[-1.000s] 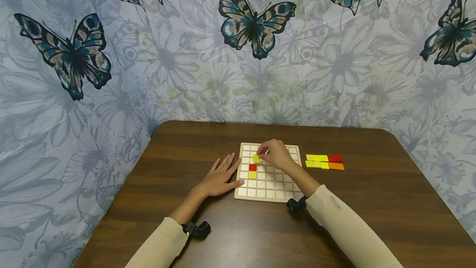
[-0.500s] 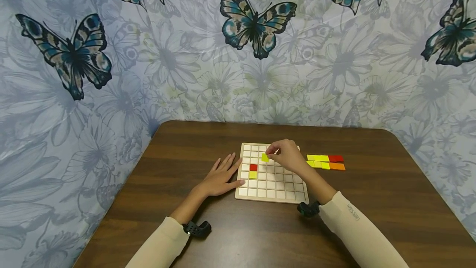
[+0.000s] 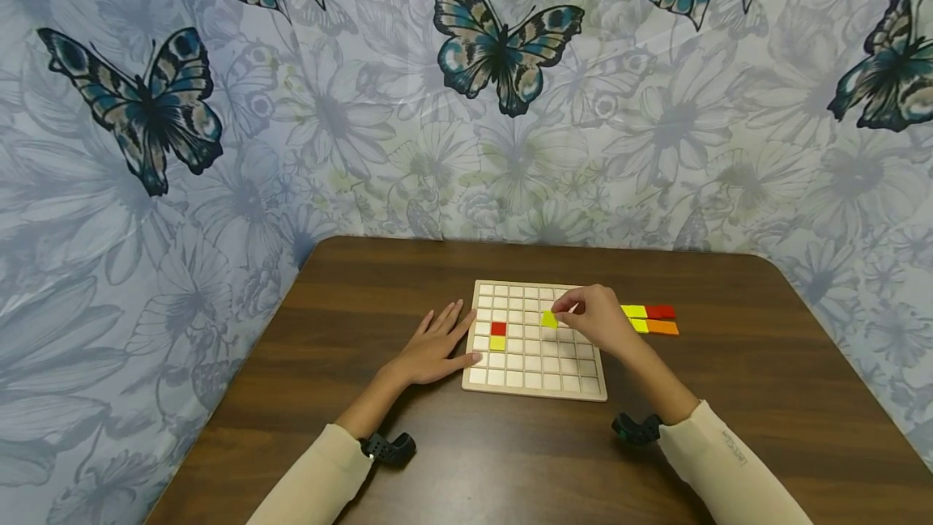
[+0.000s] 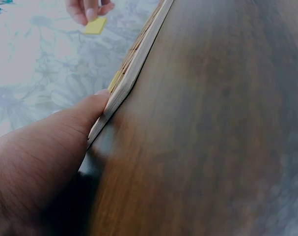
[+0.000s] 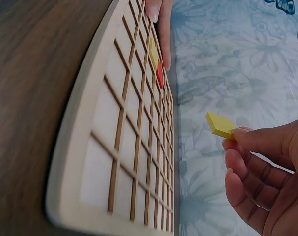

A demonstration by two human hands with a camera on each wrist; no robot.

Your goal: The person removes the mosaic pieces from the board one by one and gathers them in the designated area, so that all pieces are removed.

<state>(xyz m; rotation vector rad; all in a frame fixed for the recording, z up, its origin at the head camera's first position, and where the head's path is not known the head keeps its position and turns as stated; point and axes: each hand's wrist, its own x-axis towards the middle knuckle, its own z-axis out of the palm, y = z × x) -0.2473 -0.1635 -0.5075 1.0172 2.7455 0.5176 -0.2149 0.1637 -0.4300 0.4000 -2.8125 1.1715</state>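
A pale wooden grid board (image 3: pixel 535 394) lies on the brown table. In its left part sit a red square tile (image 3: pixel 499 328) and, directly nearer to me, a yellow square tile (image 3: pixel 497 343). My left hand (image 3: pixel 428 352) rests at the board's left edge, fingers spread and thumb touching the rim. Between thumb and fingertips my right hand (image 3: pixel 598 317) pinches another yellow tile (image 5: pixel 220 124). The right wrist view shows that tile held by one corner, raised above the board and apart from it.
Right of the board lie two rows of loose tiles: yellow ones (image 3: pixel 632 312), then red (image 3: pixel 660 312) in the far row and orange (image 3: pixel 662 329) in the near row. My right hand partly hides the yellow ones. A butterfly-patterned cloth (image 3: pixel 466 168) hangs behind the table.
My right hand has carried the yellow tile rightward across the board, from its upper left part to right of the middle, and slightly nearer to me. The left hand has stayed in place.
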